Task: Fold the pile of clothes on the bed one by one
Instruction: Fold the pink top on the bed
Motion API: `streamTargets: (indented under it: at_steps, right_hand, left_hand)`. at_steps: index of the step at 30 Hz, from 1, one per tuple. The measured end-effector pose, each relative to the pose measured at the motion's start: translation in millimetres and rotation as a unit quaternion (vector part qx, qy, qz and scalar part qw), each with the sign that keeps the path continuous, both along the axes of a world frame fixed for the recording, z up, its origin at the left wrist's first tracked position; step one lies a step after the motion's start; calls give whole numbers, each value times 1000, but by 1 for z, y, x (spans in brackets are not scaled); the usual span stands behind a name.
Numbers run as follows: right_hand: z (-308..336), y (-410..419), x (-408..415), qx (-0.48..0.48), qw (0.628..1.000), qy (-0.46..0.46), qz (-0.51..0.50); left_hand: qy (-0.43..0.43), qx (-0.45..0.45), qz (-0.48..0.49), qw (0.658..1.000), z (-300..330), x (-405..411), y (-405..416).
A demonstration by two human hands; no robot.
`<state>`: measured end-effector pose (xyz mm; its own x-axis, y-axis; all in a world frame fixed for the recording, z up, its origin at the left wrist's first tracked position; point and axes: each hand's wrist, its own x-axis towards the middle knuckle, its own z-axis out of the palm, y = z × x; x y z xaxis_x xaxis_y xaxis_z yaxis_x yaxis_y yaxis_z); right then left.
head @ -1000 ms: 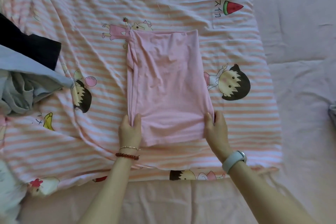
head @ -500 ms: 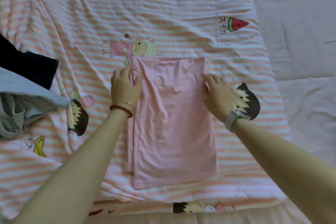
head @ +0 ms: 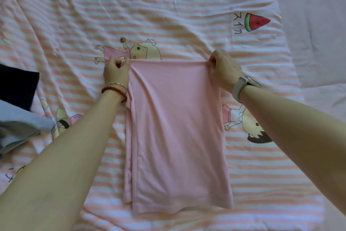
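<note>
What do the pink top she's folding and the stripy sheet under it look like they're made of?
Pink top: looks like thin, matte knit jersey, draping in soft diagonal creases where the hands pull it. Striped sheet: seemingly printed woven cotton, matte, holding sharper wrinkles. Neither can be confirmed by sight alone.

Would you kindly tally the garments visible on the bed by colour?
Pink: 1, the pink garment, its far corners pinched by the left hand and right hand
Dark: 1, the dark garment
Light blue-grey: 1, the blue-grey garment; I cannot tell whether it is one piece
Total: 3
</note>
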<state>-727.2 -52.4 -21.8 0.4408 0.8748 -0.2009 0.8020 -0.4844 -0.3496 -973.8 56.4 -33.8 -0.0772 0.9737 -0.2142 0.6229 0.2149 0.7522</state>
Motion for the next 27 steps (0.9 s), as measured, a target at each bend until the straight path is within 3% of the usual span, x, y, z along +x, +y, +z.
streamTargets:
  at_steps: [4,8,10,13,18,22,27]
  right_hand:
    - [-7,6,-1,-42,999,17,9]
    - [3,8,13,-55,992,103,54]
    - [12,5,19,-50,990,99,87]
    - [25,-7,16,28,992,100,74]
    - [48,-73,-11,192,977,46,81]
    - [62,-153,-45,269,951,48,147]
    - [52,-249,-81,238,946,63,212]
  left_hand:
    - [93,-6,-118,989,-2,10,0]
    - [75,-44,-295,951,7,3,12]
    - [73,-80,-318,942,13,-2,17]
    - [54,-87,-314,944,32,2,12]
    - [44,98,-297,949,72,-17,-43]
    - [47,253,-378,889,86,-64,-122]
    - [77,299,-447,840,73,-111,-216]
